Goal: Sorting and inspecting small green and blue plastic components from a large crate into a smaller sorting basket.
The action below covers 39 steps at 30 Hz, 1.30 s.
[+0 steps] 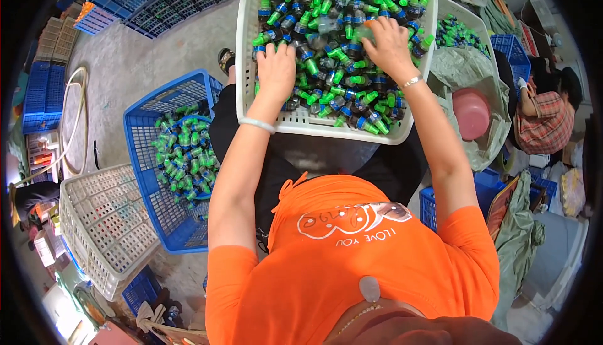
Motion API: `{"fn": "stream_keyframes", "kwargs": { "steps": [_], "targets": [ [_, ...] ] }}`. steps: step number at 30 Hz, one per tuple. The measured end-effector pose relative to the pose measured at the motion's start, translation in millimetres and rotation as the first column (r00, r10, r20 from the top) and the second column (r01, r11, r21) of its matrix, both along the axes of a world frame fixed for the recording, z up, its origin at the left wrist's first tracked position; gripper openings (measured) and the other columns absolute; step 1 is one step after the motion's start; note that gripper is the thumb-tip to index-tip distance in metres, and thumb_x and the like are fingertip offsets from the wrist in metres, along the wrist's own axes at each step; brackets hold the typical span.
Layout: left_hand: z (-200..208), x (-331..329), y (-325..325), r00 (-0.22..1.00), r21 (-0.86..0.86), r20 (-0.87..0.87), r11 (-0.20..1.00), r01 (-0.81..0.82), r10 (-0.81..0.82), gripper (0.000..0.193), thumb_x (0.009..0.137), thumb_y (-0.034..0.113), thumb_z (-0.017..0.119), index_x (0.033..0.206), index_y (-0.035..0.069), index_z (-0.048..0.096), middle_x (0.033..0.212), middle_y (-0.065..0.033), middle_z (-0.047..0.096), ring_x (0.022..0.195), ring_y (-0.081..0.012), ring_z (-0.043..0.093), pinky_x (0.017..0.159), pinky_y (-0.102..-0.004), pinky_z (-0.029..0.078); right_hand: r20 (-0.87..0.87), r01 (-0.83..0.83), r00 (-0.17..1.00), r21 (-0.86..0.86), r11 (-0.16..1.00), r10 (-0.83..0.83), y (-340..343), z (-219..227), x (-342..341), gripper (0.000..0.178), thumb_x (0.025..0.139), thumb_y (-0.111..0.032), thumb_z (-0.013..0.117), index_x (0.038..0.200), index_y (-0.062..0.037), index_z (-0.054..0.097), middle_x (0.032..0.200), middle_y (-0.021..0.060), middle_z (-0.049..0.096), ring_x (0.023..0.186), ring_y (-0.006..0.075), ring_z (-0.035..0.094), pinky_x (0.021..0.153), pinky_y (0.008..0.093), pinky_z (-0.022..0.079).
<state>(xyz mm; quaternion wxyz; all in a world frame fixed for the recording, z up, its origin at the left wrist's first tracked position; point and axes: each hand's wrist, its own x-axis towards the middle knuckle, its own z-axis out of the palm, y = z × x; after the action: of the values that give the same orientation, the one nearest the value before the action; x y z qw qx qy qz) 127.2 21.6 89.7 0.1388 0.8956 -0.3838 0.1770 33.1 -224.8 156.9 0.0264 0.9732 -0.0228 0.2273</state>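
A white plastic crate (241, 62) in front of me holds a heap of small dark bottles (311, 65) with bright green caps and blue bands. My left hand (276, 72) rests on the bottles near the crate's left side. Its fingers are stretched and slightly apart, and I see nothing gripped in them. Further right, my right hand (391, 47) reaches into the heap with thumb and fingers bent. A motion-blurred green-capped bottle (360, 33) sits between its thumb and fingertips. Several see-through blurred shapes lie beside it among the bottles.
Left of my legs stands a blue crate (143, 156) with more green-capped bottles. A white crate (107, 213) stands beyond it. On the right are another bottle-filled white crate (483, 28), a pink basin (471, 114) and a crouching person in a checked shirt (543, 122).
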Motion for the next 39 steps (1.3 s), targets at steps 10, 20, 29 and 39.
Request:
{"fn": "stream_keyframes", "kwargs": {
  "steps": [10, 20, 29, 39],
  "targets": [
    [17, -46, 25, 0.827, -0.418, -0.471, 0.903, 0.098, -0.308, 0.033, 0.084, 0.013, 0.067, 0.110, 0.003, 0.052, 0.098, -0.0122, 0.058, 0.092, -0.0310, 0.056, 0.077, -0.0388, 0.046, -0.025, -0.331, 0.932, 0.344, 0.879, 0.361, 49, 13, -48, 0.039, 0.079, -0.017, 0.068, 0.115, -0.0058, 0.057, 0.106, 0.0118, 0.056, 0.101, 0.0314, 0.053, 0.082, 0.0393, 0.040],
    [44, -106, 47, 0.281, -0.599, -0.787, 0.790, -0.131, -0.549, 0.040, 0.086, 0.009, 0.067, 0.117, -0.001, 0.044, 0.103, -0.0216, 0.054, 0.092, -0.0353, 0.057, 0.077, -0.0383, 0.047, -0.231, -0.287, 0.773, 0.703, 0.650, 0.591, 84, 19, -68, 0.030, 0.085, -0.024, 0.066, 0.102, -0.0004, 0.060, 0.087, 0.0117, 0.057, 0.081, 0.0290, 0.056, 0.068, 0.0358, 0.045],
    [43, -132, 49, 0.717, -0.554, -0.426, 0.785, 0.277, -0.553, 0.047, 0.080, 0.003, 0.069, 0.118, -0.003, 0.042, 0.103, -0.0224, 0.052, 0.091, -0.0391, 0.056, 0.078, -0.0423, 0.048, -0.352, 0.542, 0.710, 0.826, -0.154, 0.610, 95, 8, -90, 0.041, 0.093, -0.043, 0.058, 0.078, -0.0057, 0.062, 0.056, 0.0009, 0.045, 0.049, 0.0089, 0.039, 0.046, 0.0259, 0.030],
    [33, -142, 69, 0.600, -0.553, -0.651, 0.832, 0.046, -0.465, 0.049, 0.081, 0.007, 0.069, 0.120, -0.003, 0.041, 0.103, -0.0206, 0.052, 0.091, -0.0400, 0.056, 0.079, -0.0435, 0.048, -0.492, 0.425, 0.734, 0.870, 0.248, 0.468, 125, 10, -89, 0.048, 0.092, -0.048, 0.056, 0.081, -0.0006, 0.059, 0.065, 0.0027, 0.052, 0.051, 0.0155, 0.047, 0.048, 0.0309, 0.039]
  ]
}}
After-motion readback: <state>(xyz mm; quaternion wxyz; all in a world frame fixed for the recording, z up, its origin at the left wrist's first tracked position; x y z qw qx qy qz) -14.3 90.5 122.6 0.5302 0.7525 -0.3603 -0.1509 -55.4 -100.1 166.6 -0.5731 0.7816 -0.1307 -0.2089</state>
